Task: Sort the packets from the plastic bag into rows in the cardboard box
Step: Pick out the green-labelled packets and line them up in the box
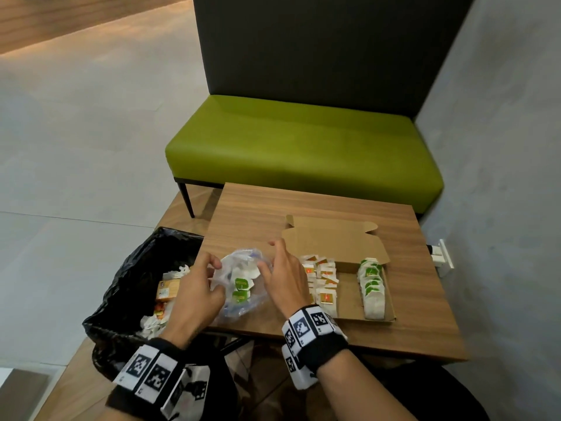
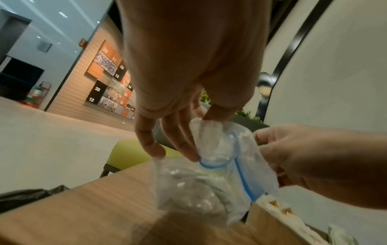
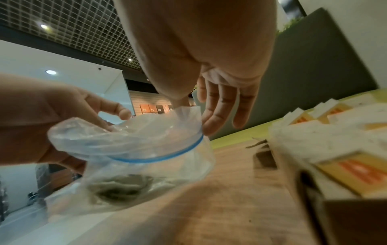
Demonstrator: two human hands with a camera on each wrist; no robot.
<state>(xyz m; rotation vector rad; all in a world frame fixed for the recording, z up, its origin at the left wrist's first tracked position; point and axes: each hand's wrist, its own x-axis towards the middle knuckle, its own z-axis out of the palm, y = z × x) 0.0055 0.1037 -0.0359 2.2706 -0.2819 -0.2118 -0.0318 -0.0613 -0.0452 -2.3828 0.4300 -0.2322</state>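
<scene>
A clear plastic bag [image 1: 237, 308] with a blue zip line lies on the wooden table, left of the cardboard box [image 1: 349, 299]. A few green-labelled packets [image 1: 241, 288] show inside it. My left hand [image 1: 212, 268] pinches the bag's rim [image 2: 220, 149] between thumb and fingers. My right hand [image 1: 268, 256] pinches the opposite rim [image 3: 146, 149] with thumb and forefinger, its other fingers straight. Together they hold the mouth spread. In the box lie a row of orange-labelled packets [image 1: 324, 281] and a row of green-labelled packets [image 1: 372, 281].
The box's lid flap [image 1: 331, 238] lies open toward the far side. A black bin bag [image 1: 130, 284] with rubbish stands against the table's left edge. A green bench [image 1: 303, 147] is beyond the table [image 1: 409, 329], and a grey wall runs along the right.
</scene>
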